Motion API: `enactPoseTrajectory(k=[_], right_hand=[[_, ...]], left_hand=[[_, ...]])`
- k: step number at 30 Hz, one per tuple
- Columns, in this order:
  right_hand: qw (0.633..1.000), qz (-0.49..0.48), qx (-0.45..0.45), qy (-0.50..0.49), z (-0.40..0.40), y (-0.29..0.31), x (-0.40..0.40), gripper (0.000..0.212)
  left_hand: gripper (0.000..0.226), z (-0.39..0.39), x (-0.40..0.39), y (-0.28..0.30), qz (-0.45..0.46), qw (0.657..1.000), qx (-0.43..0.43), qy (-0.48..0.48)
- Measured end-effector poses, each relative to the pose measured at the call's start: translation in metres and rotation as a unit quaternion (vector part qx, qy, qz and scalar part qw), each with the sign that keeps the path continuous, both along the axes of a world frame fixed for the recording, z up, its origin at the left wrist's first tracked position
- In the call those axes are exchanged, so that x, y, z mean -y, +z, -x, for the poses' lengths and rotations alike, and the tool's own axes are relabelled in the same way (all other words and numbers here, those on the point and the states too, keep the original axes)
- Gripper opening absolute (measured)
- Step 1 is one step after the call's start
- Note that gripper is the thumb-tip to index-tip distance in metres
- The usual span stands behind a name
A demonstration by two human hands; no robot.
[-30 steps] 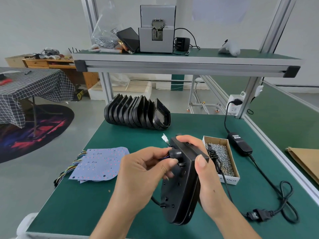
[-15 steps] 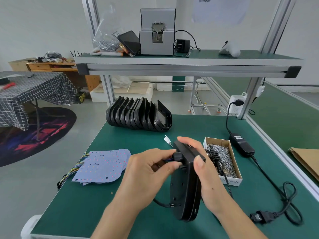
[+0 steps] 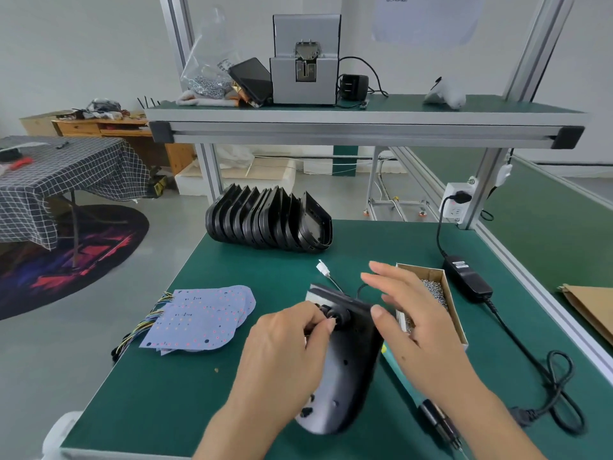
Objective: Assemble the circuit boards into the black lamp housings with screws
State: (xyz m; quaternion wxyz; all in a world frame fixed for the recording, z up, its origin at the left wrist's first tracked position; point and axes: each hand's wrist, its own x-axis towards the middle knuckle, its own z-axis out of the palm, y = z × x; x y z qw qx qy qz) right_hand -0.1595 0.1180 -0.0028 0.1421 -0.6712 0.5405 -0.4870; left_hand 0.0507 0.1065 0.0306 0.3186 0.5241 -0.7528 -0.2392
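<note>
Circuit boards [image 3: 199, 322] lie at middle left on the green tabletop [image 3: 159, 393]; the left hand [image 3: 282, 353] pinches a knob on the black lamp housing [image 3: 345, 370] at bottom middle; the right hand [image 3: 414, 323] hovers, fingers spread wide, before the screw box [image 3: 444, 293].

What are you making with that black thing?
A person is putting a lamp together. The left hand pinches a round knob-like part on the back of a black lamp housing, which lies on the green table. The right hand hovers open above it. Circuit boards, a box of screws and more housings wait nearby.
</note>
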Motion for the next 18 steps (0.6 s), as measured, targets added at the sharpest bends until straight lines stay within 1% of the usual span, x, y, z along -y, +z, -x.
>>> enactPoseTrajectory(k=[1, 3, 6, 9, 12, 16, 18], right_hand=[[0.999, -0.005, -0.03, -0.017, -0.002, 0.004, -0.001, 0.036], [0.997, -0.017, -0.07, -0.041, -0.012, 0.009, -0.005, 0.045], [0.995, -0.044, -0.054, -0.066, -0.026, 0.005, -0.009, 0.053], [0.994, -0.064, -0.044, -0.075, -0.032, 0.004, -0.011, 0.057], [0.994, -0.041, -0.042, -0.097, -0.034, 0.001, -0.009, 0.053], [0.989, -0.007, -0.092, -0.118, -0.036, -0.005, -0.004, 0.058], [0.988, 0.008, -0.093, -0.122, -0.036, -0.011, -0.002, 0.055]], left_hand=[[0.029, 0.003, -0.003, -0.001, 0.017, 1.0, 0.012, 0.019], [0.024, 0.012, -0.01, -0.001, 0.042, 0.998, 0.012, 0.045], [0.021, 0.025, -0.019, 0.0, 0.057, 0.995, 0.004, 0.078], [0.024, 0.03, -0.025, -0.005, 0.058, 0.994, 0.002, 0.093], [0.025, 0.034, -0.029, -0.009, 0.063, 0.993, -0.004, 0.098], [0.023, 0.038, -0.029, -0.014, 0.045, 0.992, -0.032, 0.113], [0.023, 0.041, -0.027, -0.016, 0.032, 0.992, -0.038, 0.115]])
